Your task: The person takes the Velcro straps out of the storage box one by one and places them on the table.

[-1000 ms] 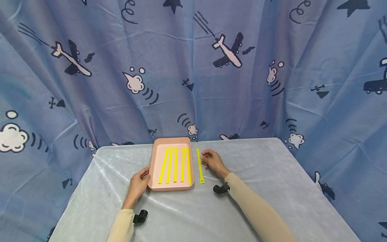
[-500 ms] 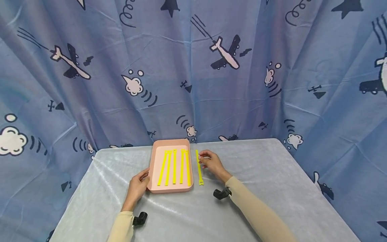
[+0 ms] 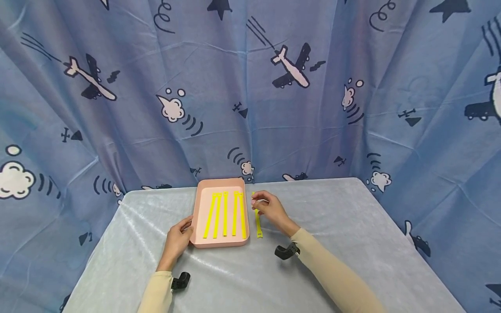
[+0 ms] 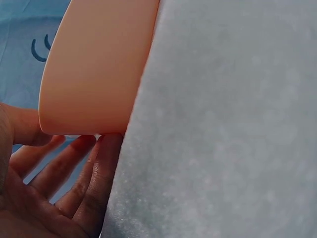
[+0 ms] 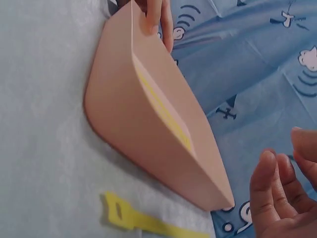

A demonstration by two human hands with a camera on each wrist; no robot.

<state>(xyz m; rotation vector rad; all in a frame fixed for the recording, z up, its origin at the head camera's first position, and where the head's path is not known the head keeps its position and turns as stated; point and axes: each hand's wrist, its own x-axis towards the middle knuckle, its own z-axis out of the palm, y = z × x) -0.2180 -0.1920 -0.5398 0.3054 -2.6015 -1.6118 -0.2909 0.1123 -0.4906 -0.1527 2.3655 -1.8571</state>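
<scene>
The left hand (image 3: 177, 241) holds the near-left corner of a pink tray (image 3: 221, 244), thumb over the rim and fingertips against the outer wall (image 4: 94, 74) in the left wrist view. Several yellow hook-and-loop cable ties (image 3: 225, 217) lie lengthwise side by side inside the tray. One more cable tie (image 3: 258, 228) rests on the table to the tray's right, its slotted head (image 5: 119, 210) toward the person. Above its far half hovers the right hand (image 3: 272, 210), hiding part of it. Thumb and fingertips of that hand (image 5: 282, 193) are apart with nothing between them in the right wrist view.
A grey cloth-covered table (image 3: 328, 226) lies under everything. Behind its far edge hangs a blue curtain (image 3: 211, 108) printed with planes and clouds. Black wrist cameras (image 3: 287, 251) are worn on both forearms.
The right hand has moved left, from beside the loose cable tie to over its far half. The left hand stays at the tray; the cable ties in the tray keep their places.
</scene>
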